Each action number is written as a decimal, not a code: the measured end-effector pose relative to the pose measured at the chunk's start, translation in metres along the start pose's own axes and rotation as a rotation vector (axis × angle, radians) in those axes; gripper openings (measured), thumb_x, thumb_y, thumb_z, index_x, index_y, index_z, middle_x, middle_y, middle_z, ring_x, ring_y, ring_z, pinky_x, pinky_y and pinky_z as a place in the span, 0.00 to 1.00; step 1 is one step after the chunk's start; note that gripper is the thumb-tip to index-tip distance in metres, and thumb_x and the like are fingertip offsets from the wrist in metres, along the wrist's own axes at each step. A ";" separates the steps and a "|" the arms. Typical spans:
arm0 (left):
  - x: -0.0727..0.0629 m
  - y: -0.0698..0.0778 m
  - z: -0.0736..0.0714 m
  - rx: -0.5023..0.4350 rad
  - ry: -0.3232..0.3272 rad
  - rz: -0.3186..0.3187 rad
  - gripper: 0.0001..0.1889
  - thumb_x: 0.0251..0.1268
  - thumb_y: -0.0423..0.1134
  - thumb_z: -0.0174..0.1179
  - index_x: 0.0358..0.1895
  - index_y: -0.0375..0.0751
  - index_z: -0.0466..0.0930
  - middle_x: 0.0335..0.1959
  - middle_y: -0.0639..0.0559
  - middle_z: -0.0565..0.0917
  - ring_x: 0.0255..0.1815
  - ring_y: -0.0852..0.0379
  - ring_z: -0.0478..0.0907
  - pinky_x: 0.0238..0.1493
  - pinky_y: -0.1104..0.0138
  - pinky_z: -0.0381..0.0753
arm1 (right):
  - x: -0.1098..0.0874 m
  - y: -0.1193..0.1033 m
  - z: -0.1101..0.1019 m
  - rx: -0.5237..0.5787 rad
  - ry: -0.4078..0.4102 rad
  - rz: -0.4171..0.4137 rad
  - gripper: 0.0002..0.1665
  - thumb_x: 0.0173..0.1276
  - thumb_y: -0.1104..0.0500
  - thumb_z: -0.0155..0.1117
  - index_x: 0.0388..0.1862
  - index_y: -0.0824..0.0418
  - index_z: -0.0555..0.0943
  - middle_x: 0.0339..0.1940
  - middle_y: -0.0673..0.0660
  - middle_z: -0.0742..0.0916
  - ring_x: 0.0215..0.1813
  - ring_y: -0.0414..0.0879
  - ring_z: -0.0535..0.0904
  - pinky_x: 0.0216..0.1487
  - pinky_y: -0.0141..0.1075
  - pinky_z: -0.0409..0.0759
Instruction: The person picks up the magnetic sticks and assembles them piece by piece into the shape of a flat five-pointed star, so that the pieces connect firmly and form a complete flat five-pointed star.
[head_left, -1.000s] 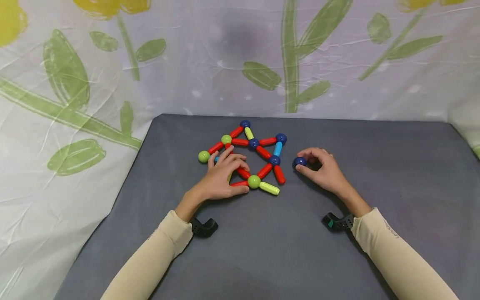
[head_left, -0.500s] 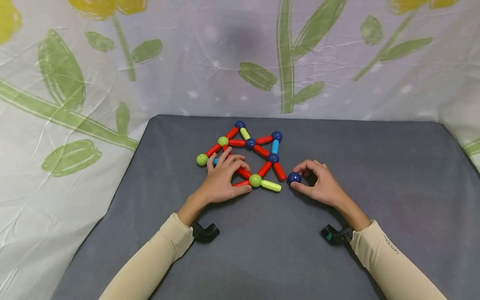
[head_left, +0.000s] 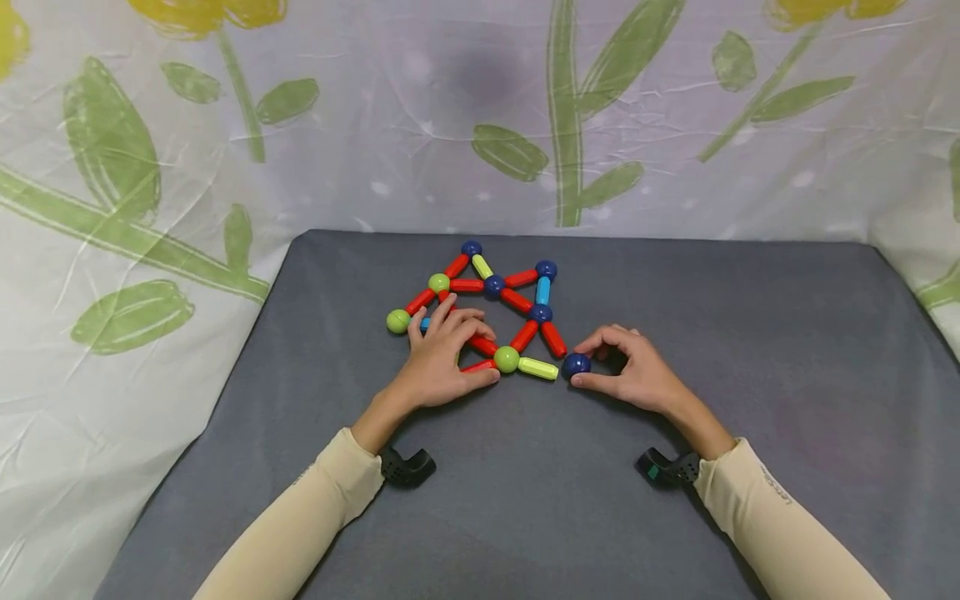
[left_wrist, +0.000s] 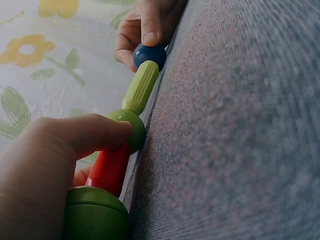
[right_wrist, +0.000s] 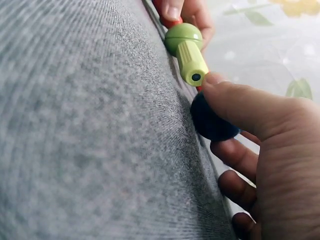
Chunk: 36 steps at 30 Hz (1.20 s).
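A flat frame of magnetic sticks and balls lies on the grey table. My left hand (head_left: 444, 363) spreads over its near left part and hides some of it; its thumb lies along a red stick (left_wrist: 110, 170), with the tip at a green ball (left_wrist: 131, 131). From that ball a yellow-green stick (head_left: 537, 368) points right. My right hand (head_left: 637, 372) pinches a loose dark blue ball (head_left: 576, 365) between thumb and fingers. This ball sits right by the yellow-green stick's free end (right_wrist: 195, 76), close over the table. Another red stick (head_left: 553, 340) ends just above it.
The frame continues away from me with blue balls (head_left: 493, 286), a light blue stick (head_left: 543, 291) and a lone green end ball (head_left: 397, 321) at left. Behind the table (head_left: 712, 283) hangs a flowered sheet (head_left: 420, 150). Each wrist wears a black camera mount (head_left: 407, 467).
My right hand has brought the dark blue ball left and toward me, up to the yellow-green stick's end. My left hand stays on the frame. The whole view shifts slightly.
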<state>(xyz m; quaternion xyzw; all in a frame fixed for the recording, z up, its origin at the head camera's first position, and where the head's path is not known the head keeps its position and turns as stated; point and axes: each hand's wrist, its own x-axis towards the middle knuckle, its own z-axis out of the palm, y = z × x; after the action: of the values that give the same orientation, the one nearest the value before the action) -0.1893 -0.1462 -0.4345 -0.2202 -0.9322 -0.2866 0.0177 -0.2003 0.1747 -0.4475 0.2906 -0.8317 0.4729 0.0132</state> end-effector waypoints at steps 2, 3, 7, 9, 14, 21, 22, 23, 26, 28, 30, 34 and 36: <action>0.000 0.000 0.000 0.003 -0.003 -0.002 0.19 0.61 0.58 0.67 0.52 0.58 0.79 0.72 0.52 0.71 0.86 0.42 0.40 0.75 0.35 0.27 | 0.000 -0.001 0.001 0.000 0.001 0.002 0.20 0.51 0.64 0.83 0.44 0.55 0.87 0.39 0.53 0.87 0.41 0.49 0.77 0.49 0.42 0.59; 0.000 0.000 0.000 0.003 -0.003 -0.002 0.19 0.61 0.58 0.67 0.52 0.58 0.79 0.72 0.52 0.71 0.86 0.42 0.40 0.75 0.35 0.27 | 0.000 -0.001 0.001 0.001 0.002 0.002 0.21 0.51 0.64 0.83 0.44 0.55 0.87 0.39 0.53 0.87 0.41 0.50 0.77 0.49 0.42 0.59; 0.001 -0.001 0.001 0.007 -0.006 -0.005 0.19 0.61 0.59 0.66 0.52 0.59 0.78 0.72 0.53 0.71 0.86 0.42 0.40 0.75 0.35 0.27 | 0.000 0.004 0.002 0.009 0.009 -0.007 0.22 0.52 0.61 0.84 0.46 0.52 0.87 0.40 0.51 0.88 0.41 0.46 0.76 0.47 0.41 0.59; 0.001 -0.001 0.002 0.007 -0.005 -0.004 0.19 0.61 0.59 0.66 0.52 0.58 0.79 0.72 0.52 0.71 0.86 0.42 0.40 0.75 0.35 0.27 | 0.000 0.004 0.002 0.007 0.006 -0.003 0.22 0.52 0.61 0.84 0.46 0.51 0.87 0.40 0.51 0.89 0.41 0.46 0.76 0.47 0.40 0.59; 0.001 0.000 0.002 0.009 0.004 -0.002 0.20 0.60 0.59 0.67 0.51 0.57 0.79 0.72 0.51 0.72 0.85 0.40 0.41 0.75 0.34 0.27 | 0.000 0.005 0.002 -0.021 -0.008 -0.002 0.20 0.53 0.58 0.84 0.45 0.50 0.87 0.39 0.48 0.88 0.40 0.43 0.76 0.46 0.39 0.58; 0.001 0.006 0.005 0.005 0.012 -0.004 0.20 0.60 0.59 0.67 0.52 0.56 0.79 0.72 0.50 0.72 0.85 0.39 0.42 0.75 0.34 0.27 | 0.001 0.000 0.008 -0.143 -0.004 -0.030 0.31 0.45 0.52 0.88 0.45 0.53 0.80 0.37 0.48 0.84 0.38 0.41 0.72 0.44 0.39 0.58; 0.001 0.007 0.005 0.005 0.015 -0.005 0.20 0.60 0.58 0.67 0.52 0.56 0.79 0.72 0.50 0.72 0.85 0.39 0.42 0.75 0.34 0.26 | 0.001 -0.001 0.010 -0.175 0.000 -0.037 0.33 0.44 0.50 0.89 0.46 0.54 0.79 0.37 0.48 0.83 0.38 0.41 0.71 0.44 0.39 0.58; 0.001 0.008 0.005 0.005 0.019 -0.007 0.20 0.60 0.58 0.67 0.52 0.56 0.79 0.71 0.49 0.72 0.85 0.39 0.42 0.75 0.34 0.26 | 0.002 -0.002 0.012 -0.199 0.005 -0.040 0.35 0.43 0.49 0.89 0.46 0.54 0.78 0.37 0.49 0.82 0.37 0.41 0.71 0.44 0.39 0.58; 0.001 0.009 0.006 0.008 0.026 -0.011 0.20 0.61 0.58 0.66 0.52 0.56 0.80 0.71 0.49 0.72 0.85 0.39 0.43 0.75 0.35 0.26 | 0.003 -0.005 0.016 -0.238 0.033 -0.033 0.35 0.44 0.49 0.88 0.45 0.56 0.76 0.37 0.50 0.82 0.36 0.42 0.71 0.43 0.39 0.59; 0.001 0.009 0.007 0.010 0.029 -0.011 0.20 0.61 0.58 0.66 0.52 0.56 0.79 0.71 0.49 0.72 0.85 0.39 0.43 0.75 0.35 0.27 | 0.002 -0.006 0.017 -0.237 0.050 -0.019 0.32 0.47 0.50 0.87 0.44 0.56 0.76 0.36 0.50 0.82 0.35 0.42 0.72 0.43 0.39 0.59; 0.001 0.009 0.007 0.011 0.031 -0.007 0.20 0.61 0.59 0.66 0.52 0.56 0.80 0.71 0.49 0.72 0.85 0.38 0.43 0.75 0.34 0.27 | 0.002 -0.007 0.018 -0.235 0.063 -0.009 0.30 0.49 0.52 0.86 0.43 0.56 0.76 0.36 0.51 0.82 0.34 0.42 0.72 0.43 0.39 0.59; 0.000 0.010 0.009 0.008 0.032 -0.006 0.20 0.61 0.59 0.65 0.52 0.55 0.79 0.71 0.49 0.72 0.85 0.38 0.43 0.75 0.34 0.27 | 0.002 -0.006 0.018 -0.231 0.074 -0.003 0.26 0.53 0.53 0.83 0.43 0.56 0.76 0.34 0.51 0.82 0.33 0.42 0.72 0.43 0.39 0.59; 0.000 0.012 0.010 0.007 0.034 -0.011 0.20 0.61 0.58 0.65 0.52 0.55 0.79 0.71 0.49 0.72 0.85 0.38 0.43 0.75 0.34 0.27 | 0.002 -0.005 0.019 -0.224 0.081 -0.002 0.25 0.54 0.54 0.83 0.43 0.56 0.76 0.34 0.51 0.82 0.33 0.42 0.72 0.43 0.39 0.59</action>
<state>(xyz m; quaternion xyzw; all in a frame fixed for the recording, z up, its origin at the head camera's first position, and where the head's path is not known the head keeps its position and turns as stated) -0.1836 -0.1318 -0.4368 -0.2099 -0.9340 -0.2873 0.0328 -0.1946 0.1570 -0.4530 0.2690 -0.8779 0.3881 0.0796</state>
